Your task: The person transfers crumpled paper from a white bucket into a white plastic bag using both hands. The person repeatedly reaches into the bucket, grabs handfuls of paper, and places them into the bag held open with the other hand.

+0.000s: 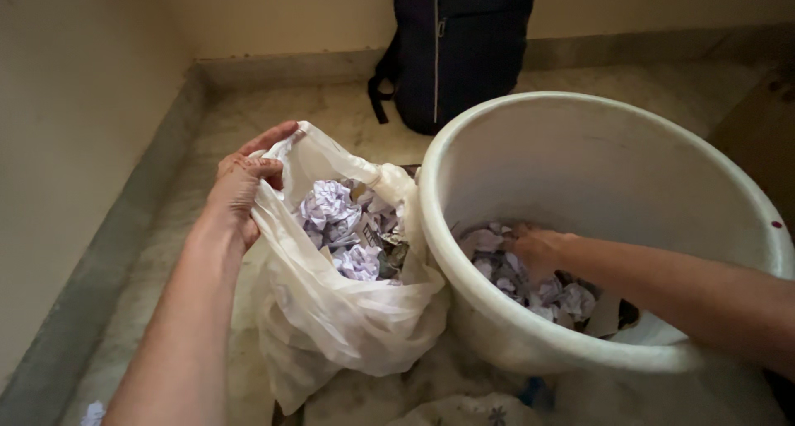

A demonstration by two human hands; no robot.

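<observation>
Crumpled paper balls [530, 285] lay in the bottom of a large white plastic tub [580, 343], heaped toward the near side. Right hand [534, 248] was down inside the tub, resting on top of the heap; fingers were curled into the paper, but whether they had closed on a ball could not be told from this angle.

Left hand [240, 186] held the rim of a thin white plastic bag [331, 327], thumb and fingers pinched together on the film, keeping the mouth pulled up and open. Bag stood on the stone floor [166, 252], touching the tub's outer wall. More crumpled paper [344, 227], pale purple and white, already filled the bag to roughly half.

Dark backpack [455, 45] leaned against the far wall, behind the tub and apart from both hands. Small scrap of paper [93, 411] sat on the floor at the lower left edge.

Step in hand, as judged: moving paper out of the tub and into the bag, at the gathering point. Bag part filled, tub not yet cleared, so the job looked somewhere in the middle.

Next move would call for a firm close on a handful, a lift over the tub's high rim, and a short carry left to the bag mouth, with the left hand keeping that rim taut so the thin film does not fold shut.
</observation>
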